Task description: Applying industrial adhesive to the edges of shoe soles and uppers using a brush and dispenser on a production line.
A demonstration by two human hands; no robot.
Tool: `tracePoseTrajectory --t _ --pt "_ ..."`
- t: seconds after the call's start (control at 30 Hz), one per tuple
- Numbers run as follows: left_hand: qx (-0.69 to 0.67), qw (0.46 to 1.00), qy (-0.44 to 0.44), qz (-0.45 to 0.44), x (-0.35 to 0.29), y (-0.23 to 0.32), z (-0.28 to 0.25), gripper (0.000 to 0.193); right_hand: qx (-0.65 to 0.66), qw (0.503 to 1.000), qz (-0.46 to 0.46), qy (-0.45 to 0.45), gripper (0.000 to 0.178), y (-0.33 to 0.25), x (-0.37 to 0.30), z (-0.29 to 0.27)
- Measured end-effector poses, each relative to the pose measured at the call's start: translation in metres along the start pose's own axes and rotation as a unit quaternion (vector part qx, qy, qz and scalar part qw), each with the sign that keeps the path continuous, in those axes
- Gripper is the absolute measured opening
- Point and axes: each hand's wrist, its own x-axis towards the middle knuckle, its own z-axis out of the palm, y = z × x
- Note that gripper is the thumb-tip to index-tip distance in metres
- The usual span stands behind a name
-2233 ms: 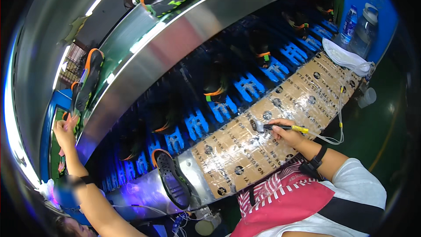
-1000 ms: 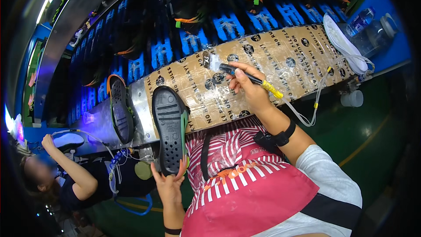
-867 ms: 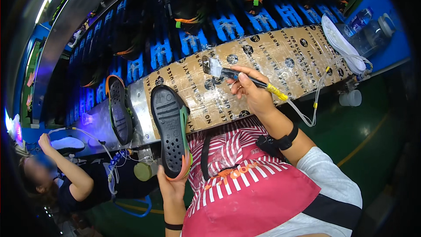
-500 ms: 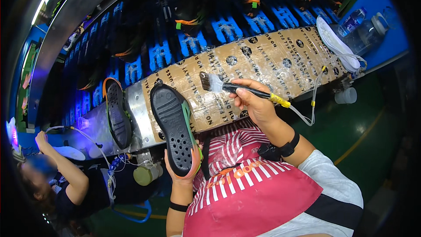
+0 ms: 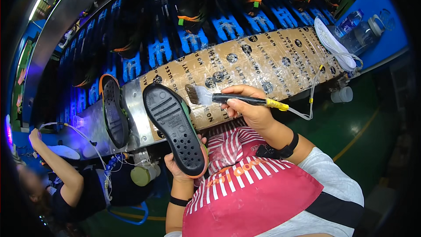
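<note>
In my left hand is a shoe sole, gripped by its heel end. Its black face is turned up, with grooves at the front and small holes toward the heel, and an orange and green edge shows along its right side. My right hand closes around the black handle of a flat brush with dark bristles and a whitish collar. Just right of the sole's front half, the bristle tip comes close to its edge; I cannot tell if they touch. A thin tube runs from the handle's yellow-taped end.
Printed brown cardboard covers the bench. A second sole lies to the left. Beyond, blue racks carry dark shoe parts. At right are a white pad and bottles. A co-worker works at left; a green-lidded container hangs below.
The brush in my right hand has moved left and slightly down, nearer the sole. The sole has tilted, its front shifting left and its heel right. The co-worker's raised hand has shifted a little.
</note>
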Motion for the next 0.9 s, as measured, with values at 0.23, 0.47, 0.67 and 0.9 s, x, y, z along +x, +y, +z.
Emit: tracePoseTrajectory --t 0.23,0.47,0.67,0.9 --pt "-0.048 0.996 -0.080 -0.004 -0.002 0.008 0.002 0.068 -0.031 0.999 -0.014 -0.025 0.027 -0.013 -0.006 0.016" --pt "0.051 0.996 -0.014 0.077 0.019 0.010 0.018 0.060 -0.314 0.879 -0.327 -0.149 0.025 -0.026 0.003 0.056" --pt "0.082 0.989 -0.103 0.068 0.020 -0.001 0.041 0.061 -0.467 0.769 -0.434 -0.051 0.017 -0.027 0.016 0.085" --pt "0.080 0.987 -0.124 0.065 0.013 -0.005 0.027 0.060 -0.456 0.740 -0.449 -0.209 0.015 -0.016 0.010 0.099"
